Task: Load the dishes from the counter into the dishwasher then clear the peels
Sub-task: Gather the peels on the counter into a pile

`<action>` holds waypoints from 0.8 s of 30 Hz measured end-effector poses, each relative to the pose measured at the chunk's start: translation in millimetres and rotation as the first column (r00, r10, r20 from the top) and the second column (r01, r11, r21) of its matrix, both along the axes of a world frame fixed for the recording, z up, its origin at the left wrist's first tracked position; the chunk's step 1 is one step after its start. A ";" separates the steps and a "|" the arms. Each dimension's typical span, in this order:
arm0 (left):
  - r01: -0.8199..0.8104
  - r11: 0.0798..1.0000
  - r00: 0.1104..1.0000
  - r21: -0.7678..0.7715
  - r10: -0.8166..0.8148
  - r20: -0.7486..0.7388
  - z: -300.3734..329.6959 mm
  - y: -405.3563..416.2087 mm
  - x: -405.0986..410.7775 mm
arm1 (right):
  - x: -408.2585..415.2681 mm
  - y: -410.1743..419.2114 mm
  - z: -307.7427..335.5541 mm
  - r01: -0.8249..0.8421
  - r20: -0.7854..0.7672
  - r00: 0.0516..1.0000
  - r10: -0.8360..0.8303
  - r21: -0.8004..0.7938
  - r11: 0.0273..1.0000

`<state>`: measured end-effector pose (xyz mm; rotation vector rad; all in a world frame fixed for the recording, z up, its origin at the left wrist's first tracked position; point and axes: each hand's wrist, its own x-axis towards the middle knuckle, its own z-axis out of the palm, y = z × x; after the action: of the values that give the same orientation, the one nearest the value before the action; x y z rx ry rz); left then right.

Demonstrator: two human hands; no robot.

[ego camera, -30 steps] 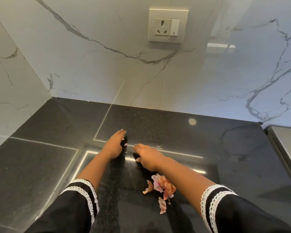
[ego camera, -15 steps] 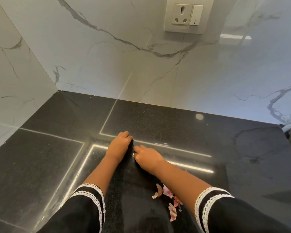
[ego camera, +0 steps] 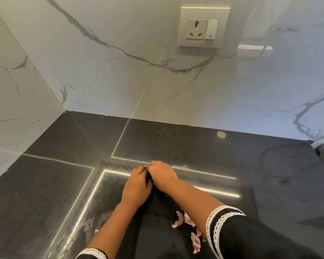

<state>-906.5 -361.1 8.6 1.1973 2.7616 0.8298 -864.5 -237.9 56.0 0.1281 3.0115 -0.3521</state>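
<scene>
Head view: I see no dishes on counter point(ego camera: 176, 143), so loading looks done. Left hand point(ego camera: 137, 186) and right hand point(ego camera: 162, 173) touch mid-counter, curled, contents unclear. Peels point(ego camera: 187, 223) remain near front edge.

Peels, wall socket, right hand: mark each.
peels point(ego camera: 180, 219), head view, curled tan piece.
wall socket point(ego camera: 197, 28), head view, socket face.
right hand point(ego camera: 162, 173), head view, back of hand.

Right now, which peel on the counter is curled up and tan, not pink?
The curled tan peel, leftmost in the cluster by the right forearm. The pink peels beside and below it are flatter, papery.
</scene>
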 end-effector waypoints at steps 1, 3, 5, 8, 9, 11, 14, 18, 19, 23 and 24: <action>-0.014 1.000 1.000 0.015 0.014 -0.010 -1.0 0.3 4.4 | 0.4 -0.7 0.1 0.036 0.002 0.999 -0.036 -0.026 0.999; -0.034 0.998 0.999 0.052 0.034 -0.006 -4.6 1.0 10.4 | 2.9 -2.1 -2.6 0.099 -0.006 0.995 -0.099 -0.092 0.991; -0.062 0.995 0.998 0.075 0.060 0.033 -6.4 2.5 12.3 | 6.1 -1.8 -6.6 0.136 -0.015 0.990 -0.140 -0.148 0.980; -0.093 0.994 0.995 0.065 0.090 0.046 -2.4 5.7 8.5 | 9.2 0.2 -8.4 0.145 -0.026 0.988 -0.152 -0.177 0.973; -0.097 0.994 0.995 0.043 0.096 0.024 -1.2 6.5 8.1 | 10.0 1.1 -8.2 0.142 -0.031 0.988 -0.150 -0.176 0.974; -0.107 0.994 0.994 -0.003 0.106 -0.004 -0.4 7.5 8.2 | 12.3 2.6 -9.5 0.151 -0.037 0.986 -0.161 -0.195 0.969; -0.103 0.993 0.994 -0.051 0.102 -0.031 -0.4 9.5 8.8 | 15.8 5.0 -13.1 0.209 -0.017 0.975 -0.221 -0.269 0.940; -0.089 0.990 0.996 -0.110 0.086 -0.034 0.2 17.2 14.7 | 22.1 3.0 -13.1 0.237 0.037 0.971 -0.237 -0.313 0.920; -0.109 0.987 0.994 -0.118 0.108 -0.016 1.2 20.2 16.5 | 24.8 2.9 -10.8 0.244 0.058 0.970 -0.238 -0.324 0.914; -0.144 0.981 0.970 -0.129 0.166 0.179 8.4 32.2 27.8 | 38.1 18.5 0.5 0.284 0.124 0.959 -0.256 -0.370 0.884; -0.150 0.983 0.958 -0.108 0.171 0.229 11.2 35.2 32.6 | 44.3 26.2 4.3 0.312 0.123 0.950 -0.287 -0.386 0.868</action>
<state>-873.9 -325.9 19.8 0.8074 2.6910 0.7921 -820.2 -211.7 60.3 0.5617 2.7792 -0.9668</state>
